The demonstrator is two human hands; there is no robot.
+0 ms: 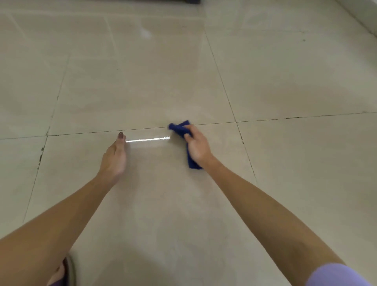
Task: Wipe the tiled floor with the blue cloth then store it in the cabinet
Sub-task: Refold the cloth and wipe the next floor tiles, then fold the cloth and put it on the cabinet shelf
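Observation:
The blue cloth (180, 128) lies bunched on the beige tiled floor (142, 85), over a grout line near the middle of the view. My right hand (195, 145) grips it from above, fingers curled round the cloth, with one end sticking out ahead of the fingers and the other end showing under the wrist. My left hand (115, 156) is stretched out to the left of the cloth, fingers straight and together, holding nothing. A bright wet streak (148, 140) glints on the tile between the two hands. No cabinet is in view.
Dark grout lines cross the floor. A dark object (191, 1) sits at the top edge and a pale wall base (363, 18) runs along the top right. My foot in a sandal (67, 271) shows at the bottom left.

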